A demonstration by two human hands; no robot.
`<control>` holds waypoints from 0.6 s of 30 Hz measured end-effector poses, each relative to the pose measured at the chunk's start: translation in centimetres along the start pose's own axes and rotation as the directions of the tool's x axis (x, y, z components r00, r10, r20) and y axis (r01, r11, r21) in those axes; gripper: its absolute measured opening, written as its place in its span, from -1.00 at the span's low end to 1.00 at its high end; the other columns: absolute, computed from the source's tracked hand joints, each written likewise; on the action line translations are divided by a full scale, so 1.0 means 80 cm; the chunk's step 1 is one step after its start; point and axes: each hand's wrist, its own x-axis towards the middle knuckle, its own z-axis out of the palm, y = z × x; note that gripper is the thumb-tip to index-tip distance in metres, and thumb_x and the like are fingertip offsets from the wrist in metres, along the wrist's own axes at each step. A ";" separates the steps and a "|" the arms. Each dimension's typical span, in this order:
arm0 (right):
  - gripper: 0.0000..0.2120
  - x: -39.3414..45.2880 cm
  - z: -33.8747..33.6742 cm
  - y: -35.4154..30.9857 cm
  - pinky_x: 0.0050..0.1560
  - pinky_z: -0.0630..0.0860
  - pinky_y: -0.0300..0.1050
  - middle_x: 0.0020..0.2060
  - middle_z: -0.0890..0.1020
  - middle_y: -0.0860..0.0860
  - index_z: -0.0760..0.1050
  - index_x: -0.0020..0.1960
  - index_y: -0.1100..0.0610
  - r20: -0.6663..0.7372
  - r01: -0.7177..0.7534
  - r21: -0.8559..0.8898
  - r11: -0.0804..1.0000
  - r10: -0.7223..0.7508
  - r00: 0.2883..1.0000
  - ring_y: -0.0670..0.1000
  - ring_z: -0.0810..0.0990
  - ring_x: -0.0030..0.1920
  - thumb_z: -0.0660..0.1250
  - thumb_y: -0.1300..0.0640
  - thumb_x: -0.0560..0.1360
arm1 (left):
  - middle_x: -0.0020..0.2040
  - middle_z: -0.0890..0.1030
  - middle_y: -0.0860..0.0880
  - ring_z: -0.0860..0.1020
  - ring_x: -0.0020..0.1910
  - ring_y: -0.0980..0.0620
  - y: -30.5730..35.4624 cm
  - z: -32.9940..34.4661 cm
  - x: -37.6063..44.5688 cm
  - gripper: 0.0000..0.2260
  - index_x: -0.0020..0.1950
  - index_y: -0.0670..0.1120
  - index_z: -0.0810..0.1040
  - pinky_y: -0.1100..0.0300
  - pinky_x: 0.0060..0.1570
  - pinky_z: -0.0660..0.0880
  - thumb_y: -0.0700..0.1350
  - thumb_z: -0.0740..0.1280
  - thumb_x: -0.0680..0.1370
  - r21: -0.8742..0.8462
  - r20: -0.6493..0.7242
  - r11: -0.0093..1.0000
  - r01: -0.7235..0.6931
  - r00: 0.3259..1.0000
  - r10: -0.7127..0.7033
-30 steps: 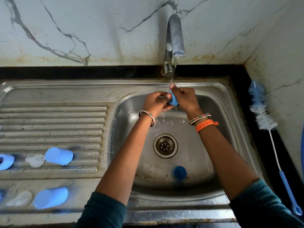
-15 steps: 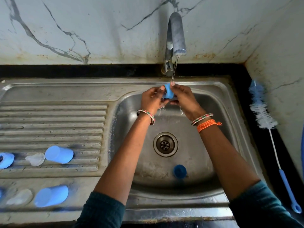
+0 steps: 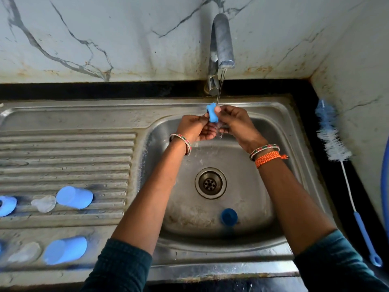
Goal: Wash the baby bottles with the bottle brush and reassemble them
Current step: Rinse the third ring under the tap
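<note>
Small blue bottle part under the tap stream at 12 o'clock of the sink. Pinched between fingers of left hand and right hand. Wet, slick: likely to slip, drop toward drain. Bottle brush unused on table at 3 o'clock; rinse alone may leave residue.

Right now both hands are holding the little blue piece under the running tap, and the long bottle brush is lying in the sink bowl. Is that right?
Not quite. The head view shows the bottle brush lying on the dark counter right of the sink, not in the bowl. The rest holds: the left hand and right hand hold the little blue piece under the running tap.
</note>
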 end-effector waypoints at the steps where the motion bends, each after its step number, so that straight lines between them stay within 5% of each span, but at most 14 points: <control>1: -0.84 0.002 0.001 0.000 -0.25 0.44 -0.23 -0.31 0.63 -0.07 0.58 -0.08 0.11 -0.072 0.009 0.011 1.000 -0.008 0.997 -0.11 0.52 -0.30 0.27 0.08 0.58 | -0.52 0.58 -0.03 0.57 -0.55 0.13 -0.001 0.002 -0.002 -0.71 -0.25 -0.22 0.52 0.32 -0.48 0.53 -0.14 0.21 0.62 0.007 0.028 1.000 0.009 1.000 -0.010; 4: -0.68 0.011 0.008 -0.006 -0.29 0.43 -0.20 -0.32 0.60 0.08 0.58 -0.15 0.31 -0.210 0.012 -0.066 0.998 -0.025 0.977 -0.04 0.50 -0.32 0.28 0.06 0.58 | -0.31 0.61 -0.11 0.59 -0.49 0.14 -0.008 0.009 -0.007 -0.94 -0.11 -0.19 0.47 0.29 -0.40 0.58 -0.26 0.30 0.57 -0.067 -0.039 0.994 -0.083 0.996 0.081; 7: -0.57 0.014 0.017 -0.009 -0.24 0.40 -0.16 -0.28 0.55 0.17 0.54 -0.09 0.42 -0.154 0.015 -0.200 0.980 -0.047 0.987 0.00 0.47 -0.29 0.23 0.02 0.61 | -0.19 0.60 -0.21 0.64 -0.34 0.00 -0.017 0.013 0.001 -0.91 -0.08 -0.22 0.53 0.18 -0.30 0.62 -0.37 0.36 0.48 0.014 -0.225 0.964 -0.265 0.939 0.261; 10: -0.81 0.002 0.014 -0.009 -0.27 0.51 -0.29 -0.24 0.60 0.08 0.54 -0.04 0.24 0.039 0.040 -0.108 0.993 -0.036 0.999 -0.13 0.59 -0.32 0.25 0.13 0.60 | -0.27 0.64 -0.25 0.65 -0.38 -0.08 -0.015 0.008 0.002 -0.93 -0.23 -0.27 0.59 0.10 -0.35 0.62 -0.31 0.39 0.46 0.148 -0.310 0.943 -0.298 0.892 0.330; 12: -0.89 -0.003 0.010 -0.008 -0.28 0.48 -0.34 -0.25 0.61 0.02 0.56 -0.09 0.17 0.013 0.066 -0.054 0.996 -0.065 0.998 -0.21 0.57 -0.34 0.29 0.19 0.57 | -0.32 0.63 -0.26 0.62 -0.48 -0.03 -0.012 0.008 0.001 -0.82 -0.28 -0.34 0.57 0.12 -0.46 0.59 -0.27 0.38 0.49 0.261 -0.278 0.920 -0.294 0.889 0.363; 15: -0.69 0.009 0.012 -0.004 -0.30 0.41 -0.21 -0.42 0.53 0.01 0.50 -0.34 0.13 -0.256 0.042 -0.050 0.998 -0.053 0.965 -0.11 0.45 -0.40 0.33 0.07 0.56 | -0.37 0.60 -0.21 0.59 -0.40 -0.12 -0.011 0.021 -0.004 -0.82 -0.28 -0.28 0.57 0.07 -0.38 0.53 -0.24 0.31 0.51 0.635 -0.150 0.652 -0.414 0.762 0.630; 18: -0.61 0.016 0.018 -0.011 -0.33 0.36 -0.20 -0.43 0.46 0.07 0.44 -0.36 0.14 -0.307 -0.050 -0.078 0.996 0.023 0.951 -0.06 0.40 -0.40 0.28 -0.05 0.57 | -0.29 0.61 -0.21 0.57 -0.31 -0.14 -0.011 0.033 -0.008 -0.89 -0.14 -0.26 0.59 0.11 -0.31 0.42 -0.31 0.26 0.44 0.720 -0.078 0.480 -0.502 0.628 0.774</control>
